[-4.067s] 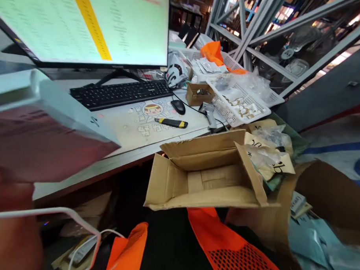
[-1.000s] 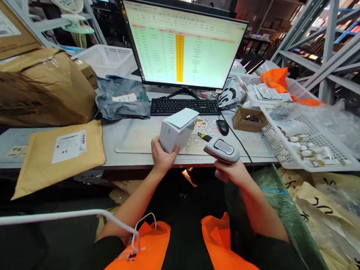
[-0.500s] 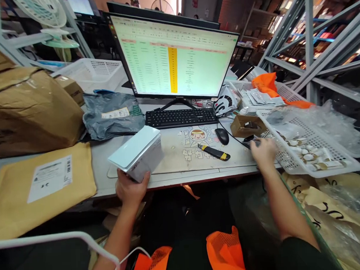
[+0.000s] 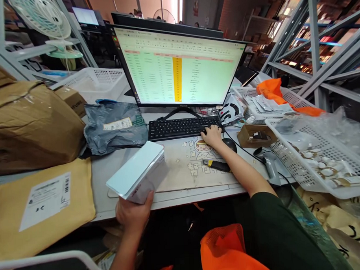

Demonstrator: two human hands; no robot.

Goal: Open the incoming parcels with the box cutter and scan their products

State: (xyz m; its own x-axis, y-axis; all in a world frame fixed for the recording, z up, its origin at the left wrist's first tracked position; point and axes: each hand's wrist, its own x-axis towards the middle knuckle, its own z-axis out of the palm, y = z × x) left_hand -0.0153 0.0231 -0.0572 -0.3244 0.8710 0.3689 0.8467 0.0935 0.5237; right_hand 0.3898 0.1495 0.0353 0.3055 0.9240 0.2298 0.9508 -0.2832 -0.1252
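My left hand (image 4: 134,213) grips a white rectangular box (image 4: 137,172) from below, at the desk's front edge. My right hand (image 4: 212,136) rests on the right end of the black keyboard (image 4: 179,128), fingers bent down onto the keys, holding nothing. Just right of that hand sits a black mouse (image 4: 229,144). A yellow and black utility knife (image 4: 217,165) lies on the printed desk mat (image 4: 195,166) under my right forearm. The grey barcode scanner (image 4: 267,163) lies on the desk to the right.
A monitor (image 4: 180,68) showing a green spreadsheet stands behind the keyboard. Left are a large brown parcel (image 4: 32,124), a grey mailer bag (image 4: 116,127) and a yellow padded envelope (image 4: 37,207). Right are white baskets (image 4: 319,153) with small items and a small open carton (image 4: 255,135).
My right hand put the scanner down on the desk and moved left onto the keyboard. My left hand lowered the white box toward the desk edge.
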